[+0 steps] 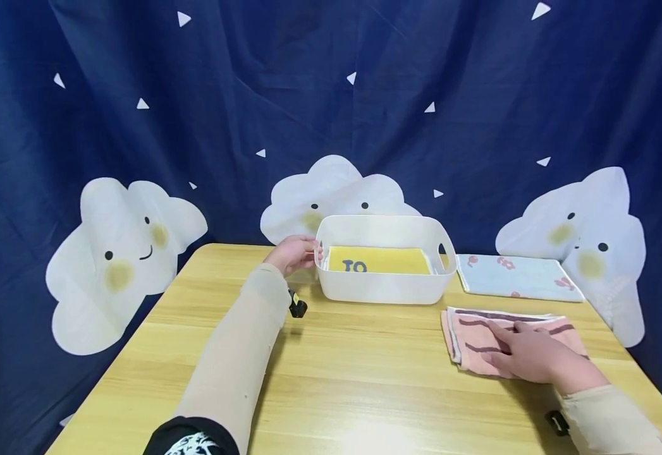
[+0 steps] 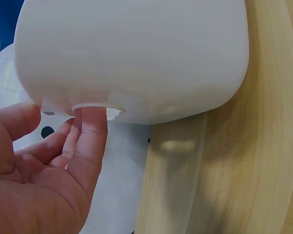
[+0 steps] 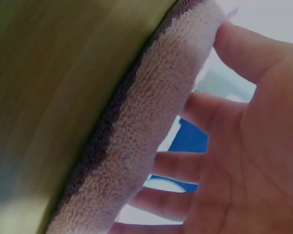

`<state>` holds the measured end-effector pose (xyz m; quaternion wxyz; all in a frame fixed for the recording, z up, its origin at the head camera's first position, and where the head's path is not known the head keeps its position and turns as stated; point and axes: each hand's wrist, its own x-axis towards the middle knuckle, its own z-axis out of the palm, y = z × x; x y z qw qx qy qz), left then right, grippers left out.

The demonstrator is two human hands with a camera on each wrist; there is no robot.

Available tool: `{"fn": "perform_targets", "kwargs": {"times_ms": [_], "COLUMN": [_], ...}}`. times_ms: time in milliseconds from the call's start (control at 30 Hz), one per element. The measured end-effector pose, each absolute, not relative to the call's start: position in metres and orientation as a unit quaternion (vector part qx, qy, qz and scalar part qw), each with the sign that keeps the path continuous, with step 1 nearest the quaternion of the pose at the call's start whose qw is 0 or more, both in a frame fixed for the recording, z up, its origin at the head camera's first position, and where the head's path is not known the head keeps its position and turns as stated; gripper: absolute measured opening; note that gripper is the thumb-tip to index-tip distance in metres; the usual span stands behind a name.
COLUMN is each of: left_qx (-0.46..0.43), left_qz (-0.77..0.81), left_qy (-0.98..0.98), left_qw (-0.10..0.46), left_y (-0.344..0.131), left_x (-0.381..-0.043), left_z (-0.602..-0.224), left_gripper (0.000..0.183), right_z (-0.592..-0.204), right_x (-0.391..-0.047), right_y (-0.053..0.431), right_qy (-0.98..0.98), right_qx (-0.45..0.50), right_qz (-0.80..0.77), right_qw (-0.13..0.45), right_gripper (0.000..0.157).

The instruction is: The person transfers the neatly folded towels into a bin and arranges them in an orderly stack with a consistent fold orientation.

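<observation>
A white plastic basket (image 1: 384,289) stands near the back edge of the table, with a folded yellow towel (image 1: 399,260) lettered in blue inside it. My left hand (image 1: 295,253) grips its left end. In the left wrist view a finger (image 2: 90,146) hooks into the handle hole and the thumb lies near the rim. On the right, my right hand (image 1: 527,351) rests on a folded pink towel (image 1: 473,344) with dark stripes. Spread fingers (image 3: 178,165) touch the towel's surface in the right wrist view, without curling round it.
Right of the basket, a folded pale blue towel (image 1: 515,278) with pink flower prints lies at the table's back edge. The wooden table (image 1: 353,366) extends in front of both hands. Behind it hangs a dark blue curtain (image 1: 308,76) with white clouds and triangles.
</observation>
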<state>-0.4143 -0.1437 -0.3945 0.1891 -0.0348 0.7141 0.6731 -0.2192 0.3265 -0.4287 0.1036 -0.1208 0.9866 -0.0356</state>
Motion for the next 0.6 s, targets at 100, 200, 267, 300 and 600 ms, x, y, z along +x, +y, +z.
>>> {"fn": "perform_targets", "kwargs": {"times_ms": [100, 200, 267, 300, 600], "left_qx": [-0.035, -0.032, -0.031, -0.032, -0.034], "left_qz": [0.669, 0.668, 0.669, 0.669, 0.664], "left_qy": [0.718, 0.72, 0.719, 0.719, 0.724], "left_qw": [0.188, 0.185, 0.185, 0.185, 0.181], "left_y": [-0.144, -0.143, -0.142, -0.142, -0.141], "left_x": [-0.414, -0.414, -0.414, -0.414, -0.413], "left_z": [-0.393, -0.392, -0.392, -0.392, -0.394], "left_gripper": [0.043, 0.042, 0.042, 0.041, 0.04], "right_z": [-0.425, -0.422, -0.421, -0.421, -0.422], "right_x": [-0.219, -0.218, -0.217, -0.217, -0.22], "right_y": [0.305, 0.285, 0.271, 0.265, 0.2], "right_qy": [0.987, 0.986, 0.985, 0.985, 0.98], "right_qx": [-0.126, -0.132, -0.138, -0.142, -0.172], "right_qz": [-0.03, -0.027, -0.025, -0.023, -0.014], "right_qw": [0.1, 0.098, 0.099, 0.1, 0.097], "right_gripper": [0.077, 0.071, 0.069, 0.069, 0.066]}}
